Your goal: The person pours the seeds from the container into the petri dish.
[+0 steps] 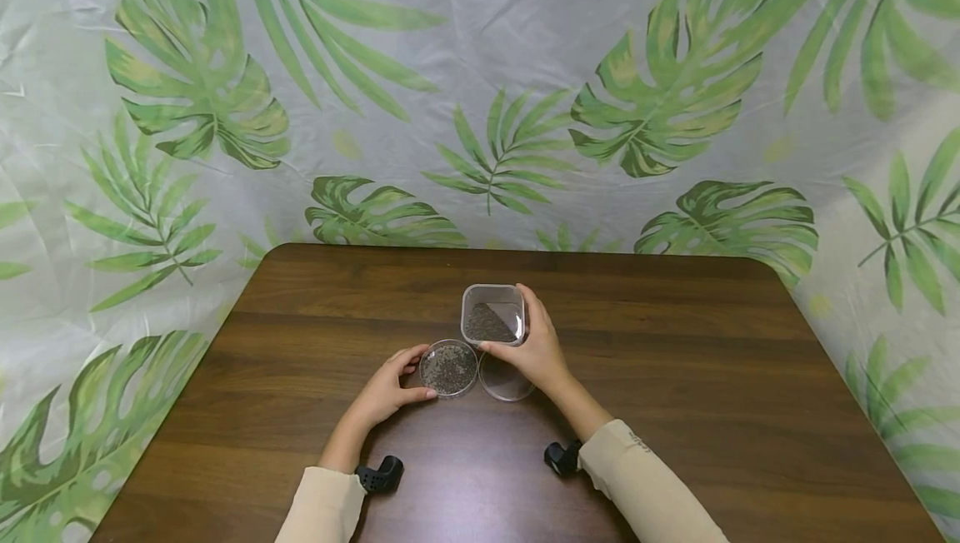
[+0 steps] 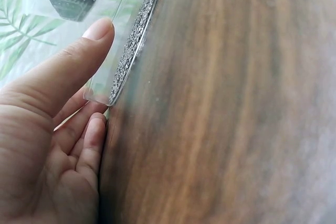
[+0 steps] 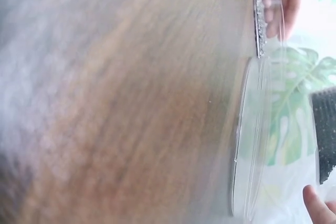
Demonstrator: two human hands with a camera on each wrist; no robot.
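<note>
On the table stands a round clear petri dish (image 1: 448, 368) with dark grey grains spread over its bottom. My left hand (image 1: 386, 385) holds it at its left side, thumb at the near rim and fingers at the far rim. My right hand (image 1: 542, 351) grips a square clear plastic container (image 1: 492, 316) between thumb and fingers. Dark grains lie heaped toward one side of this container, which is held above the table just behind the dishes. Under the right hand lies a second round clear dish (image 1: 507, 385), partly covered from above; no grains show in it.
The dark brown wooden table (image 1: 675, 376) extends around the dishes. Behind it hangs a pale curtain (image 1: 525, 43) printed with green leaves. Black wrist-worn devices (image 1: 381, 475) sit on both wrists, at the light sleeves.
</note>
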